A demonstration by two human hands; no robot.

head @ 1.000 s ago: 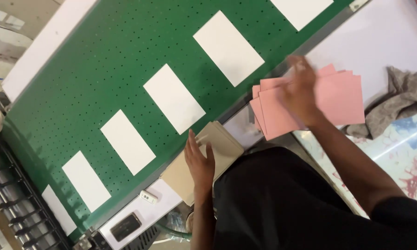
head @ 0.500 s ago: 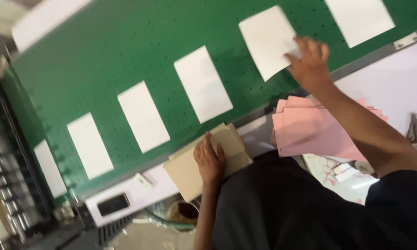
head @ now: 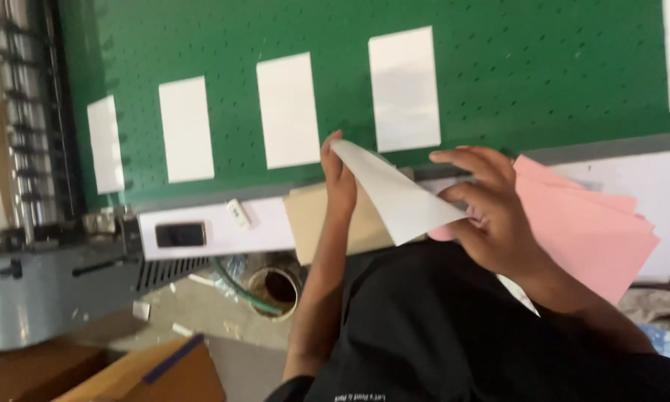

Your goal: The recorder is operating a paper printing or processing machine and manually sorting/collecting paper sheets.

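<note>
A white sheet of paper (head: 398, 195) is held between both hands, curled upward over the belt's edge. My left hand (head: 340, 179) pinches its upper left corner, above a tan cardboard stack (head: 310, 216). My right hand (head: 491, 205) grips the sheet's right end, just left of a stack of pink sheets (head: 588, 223). Several white rectangular sheets (head: 404, 88) lie in a row on the green perforated conveyor belt (head: 528, 67) behind the hands.
A white ledge (head: 216, 231) with a small dark screen (head: 180, 234) runs along the belt's near edge. Metal rollers (head: 30, 112) stand at the left. Below are a round can (head: 274, 289), a green hose (head: 234, 286) and a cardboard box (head: 156, 372).
My right hand came back from reaching over the belt and now holds a white sheet together with my left hand, which lifted off the tan stack. The camera view shifted left.
</note>
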